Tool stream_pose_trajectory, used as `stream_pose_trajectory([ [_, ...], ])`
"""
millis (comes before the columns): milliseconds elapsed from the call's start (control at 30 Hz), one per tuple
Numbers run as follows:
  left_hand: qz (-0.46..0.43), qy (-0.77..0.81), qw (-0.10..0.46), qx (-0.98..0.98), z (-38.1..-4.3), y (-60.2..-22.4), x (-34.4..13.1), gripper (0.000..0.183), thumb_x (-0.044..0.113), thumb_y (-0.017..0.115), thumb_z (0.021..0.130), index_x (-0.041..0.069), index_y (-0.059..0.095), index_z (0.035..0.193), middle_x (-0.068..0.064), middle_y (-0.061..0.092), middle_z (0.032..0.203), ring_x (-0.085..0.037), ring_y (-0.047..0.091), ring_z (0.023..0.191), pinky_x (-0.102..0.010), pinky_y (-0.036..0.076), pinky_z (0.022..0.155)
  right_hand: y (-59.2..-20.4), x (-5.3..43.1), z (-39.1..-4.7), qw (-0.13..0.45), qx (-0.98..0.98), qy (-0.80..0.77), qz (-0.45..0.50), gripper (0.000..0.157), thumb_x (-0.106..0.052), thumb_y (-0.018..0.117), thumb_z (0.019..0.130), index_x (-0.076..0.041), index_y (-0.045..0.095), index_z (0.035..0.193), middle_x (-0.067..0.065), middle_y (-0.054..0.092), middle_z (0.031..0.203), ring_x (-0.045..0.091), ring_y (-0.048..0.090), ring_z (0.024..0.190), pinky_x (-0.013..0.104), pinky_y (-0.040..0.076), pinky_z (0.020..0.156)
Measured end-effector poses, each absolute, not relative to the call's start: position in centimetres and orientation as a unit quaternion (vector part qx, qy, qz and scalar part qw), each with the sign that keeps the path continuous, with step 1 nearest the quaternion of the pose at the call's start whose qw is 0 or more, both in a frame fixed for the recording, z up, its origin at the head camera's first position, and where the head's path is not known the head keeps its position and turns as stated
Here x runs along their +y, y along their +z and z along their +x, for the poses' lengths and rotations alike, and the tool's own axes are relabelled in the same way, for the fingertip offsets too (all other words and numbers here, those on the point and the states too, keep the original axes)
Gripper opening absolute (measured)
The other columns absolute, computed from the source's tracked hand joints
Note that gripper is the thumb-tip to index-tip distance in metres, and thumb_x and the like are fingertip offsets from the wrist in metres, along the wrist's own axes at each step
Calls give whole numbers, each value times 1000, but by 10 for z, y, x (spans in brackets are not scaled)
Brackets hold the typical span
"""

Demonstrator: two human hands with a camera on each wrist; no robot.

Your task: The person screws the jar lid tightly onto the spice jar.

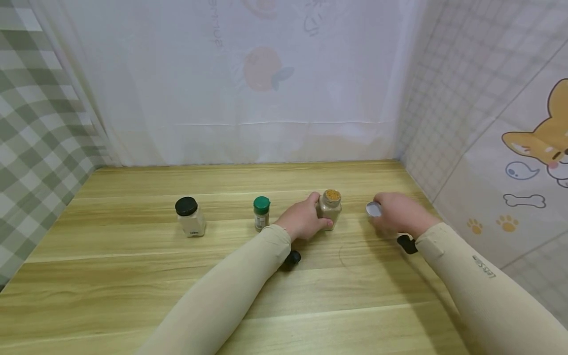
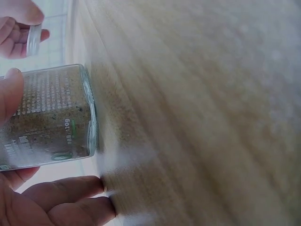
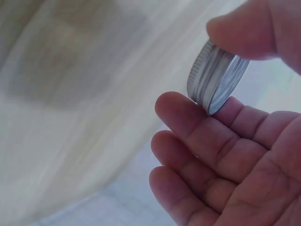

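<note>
A square glass spice jar [image 1: 329,211], its top uncovered and showing orange-brown contents, stands on the wooden table. My left hand [image 1: 303,218] grips it from the left side, thumb and fingers around the glass. In the left wrist view the jar [image 2: 51,117] has white print reading 120g, and its base is at the tabletop. To the right of the jar, my right hand [image 1: 397,213] pinches a silver metal screw lid [image 1: 373,209] just off the table. The right wrist view shows the ridged lid [image 3: 218,77] between thumb and fingers, its hollow side partly visible.
Left of the jar stand a small green-capped shaker [image 1: 262,213] and a black-lidded jar [image 1: 191,217] with pale contents. Black wrist-camera parts [image 1: 292,258] show beside the left sleeve. A white curtain [image 1: 262,108] borders the table's back, and a patterned cloth wall [image 1: 483,148] its right.
</note>
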State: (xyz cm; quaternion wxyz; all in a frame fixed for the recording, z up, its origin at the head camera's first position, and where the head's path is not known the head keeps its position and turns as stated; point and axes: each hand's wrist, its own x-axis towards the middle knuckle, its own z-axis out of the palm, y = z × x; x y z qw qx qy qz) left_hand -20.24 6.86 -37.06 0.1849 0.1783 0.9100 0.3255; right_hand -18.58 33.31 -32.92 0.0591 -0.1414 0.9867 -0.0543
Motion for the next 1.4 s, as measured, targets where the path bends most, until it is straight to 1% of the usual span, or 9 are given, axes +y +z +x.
stream_pose_trajectory([
  [133, 178, 327, 184, 910, -203, -371, 69, 69, 50, 69, 100, 25, 36, 155, -5, 63, 146, -23, 65, 122, -39, 53, 97, -322, 325, -186, 65, 986, -58, -140, 27, -14, 76, 88, 4, 67, 105, 11, 72, 91, 22, 63, 77, 43, 54, 73],
  [300, 178, 326, 180, 911, -203, -372, 69, 69, 50, 69, 100, 24, 36, 155, -5, 63, 146, -23, 65, 123, -40, 53, 98, -316, 315, -187, 63, 986, -64, -140, 24, -11, 76, 84, 0, 67, 104, 7, 70, 89, 21, 60, 76, 42, 52, 74],
  [467, 178, 324, 181, 912, -203, -372, 69, 67, 50, 69, 100, 24, 37, 153, -5, 64, 144, -23, 65, 121, -39, 53, 97, -311, 307, -188, 56, 985, -65, -147, 25, -9, 75, 83, 1, 68, 105, 8, 71, 90, 21, 62, 77, 44, 54, 75],
  [733, 179, 321, 179, 913, -203, -372, 70, 68, 49, 70, 100, 23, 37, 154, -6, 64, 145, -25, 64, 127, -42, 52, 104, -306, 299, -191, 37, 985, -53, -159, 27, -8, 74, 82, 2, 68, 106, 8, 72, 90, 21, 63, 77, 45, 55, 76],
  [833, 178, 322, 179, 912, -204, -371, 70, 68, 49, 70, 100, 23, 37, 154, -6, 64, 145, -24, 64, 126, -42, 52, 104, -304, 294, -192, 36, 984, -54, -164, 27, -8, 74, 82, 2, 68, 107, 9, 72, 91, 21, 63, 77, 45, 55, 77],
  [1100, 180, 326, 179, 911, -204, -371, 70, 68, 49, 71, 99, 24, 37, 153, -6, 64, 144, -24, 65, 124, -42, 52, 103, -298, 285, -191, 30, 981, -53, -184, 26, -6, 75, 82, 3, 69, 106, 9, 71, 89, 20, 61, 74, 42, 54, 73],
  [1400, 183, 329, 179, 909, -203, -371, 69, 66, 47, 72, 99, 22, 38, 151, -6, 65, 142, -22, 65, 118, -41, 53, 100, -295, 277, -191, 24, 979, -53, -196, 27, -5, 75, 80, 3, 70, 106, 8, 72, 88, 19, 62, 74, 41, 55, 73],
])
